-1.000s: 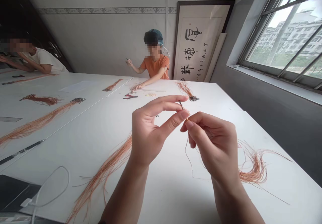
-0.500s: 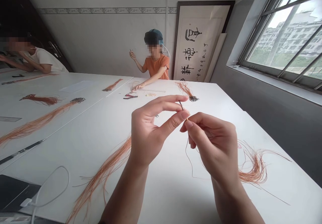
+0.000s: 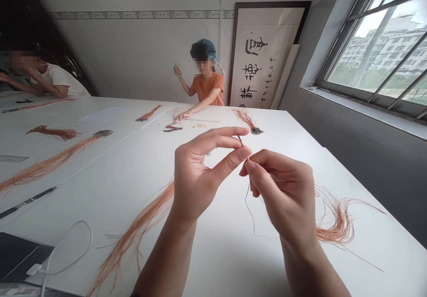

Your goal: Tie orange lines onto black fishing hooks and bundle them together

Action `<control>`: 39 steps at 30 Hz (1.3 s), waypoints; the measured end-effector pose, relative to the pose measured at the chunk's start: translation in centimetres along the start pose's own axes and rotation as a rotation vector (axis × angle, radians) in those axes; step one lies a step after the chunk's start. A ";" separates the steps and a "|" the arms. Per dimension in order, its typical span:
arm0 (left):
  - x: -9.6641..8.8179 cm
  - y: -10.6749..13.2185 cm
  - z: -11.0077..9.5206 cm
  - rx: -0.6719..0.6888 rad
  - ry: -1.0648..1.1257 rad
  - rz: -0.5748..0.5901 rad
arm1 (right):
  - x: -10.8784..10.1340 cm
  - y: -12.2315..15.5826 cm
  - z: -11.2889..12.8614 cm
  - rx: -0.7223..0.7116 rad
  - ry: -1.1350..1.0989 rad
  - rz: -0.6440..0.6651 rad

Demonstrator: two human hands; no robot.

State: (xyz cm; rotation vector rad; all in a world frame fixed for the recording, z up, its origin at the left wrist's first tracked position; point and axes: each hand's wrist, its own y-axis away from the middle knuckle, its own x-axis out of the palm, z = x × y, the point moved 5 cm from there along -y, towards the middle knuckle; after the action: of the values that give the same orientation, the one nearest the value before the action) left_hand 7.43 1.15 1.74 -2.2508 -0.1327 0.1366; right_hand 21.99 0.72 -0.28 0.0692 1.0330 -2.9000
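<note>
My left hand (image 3: 200, 172) is raised over the white table (image 3: 213, 252), thumb and forefinger pinched on a small dark pin-like piece (image 3: 240, 140). My right hand (image 3: 283, 190) meets it fingertip to fingertip, pinching the end of a thin copper wire (image 3: 249, 208) that hangs down and curls onto the table. A long bundle of copper wires (image 3: 140, 228) lies under my left forearm. A curled bundle of copper wires (image 3: 336, 226) lies to the right of my right wrist.
A person in an orange shirt (image 3: 207, 86) sits at the far end with a hand raised; another person (image 3: 50, 79) sits far left. More wire bundles (image 3: 50, 163) (image 3: 248, 121), pliers (image 3: 172, 128), a dark device with a white cable (image 3: 20, 257) and a framed scroll (image 3: 263, 52) are around.
My hands have stayed almost still, pinched together. The person in orange has lifted a hand higher.
</note>
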 end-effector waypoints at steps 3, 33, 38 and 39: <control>-0.1 -0.1 0.1 -0.015 -0.007 0.007 | -0.1 0.0 0.2 -0.014 0.025 -0.011; 0.3 0.0 0.7 -0.066 0.084 0.060 | -0.2 0.0 1.0 -0.077 0.046 -0.045; 0.4 -0.1 0.7 -0.090 0.111 0.100 | -0.2 0.0 1.2 -0.083 0.050 -0.044; 0.4 -0.1 0.8 -0.089 0.136 0.110 | -0.2 0.0 1.2 -0.086 0.051 -0.043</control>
State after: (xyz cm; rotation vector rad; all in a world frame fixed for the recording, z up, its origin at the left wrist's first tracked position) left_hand 7.70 1.90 1.27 -2.3488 0.0587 0.0370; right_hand 22.14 -0.03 0.69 0.1187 1.1809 -2.9019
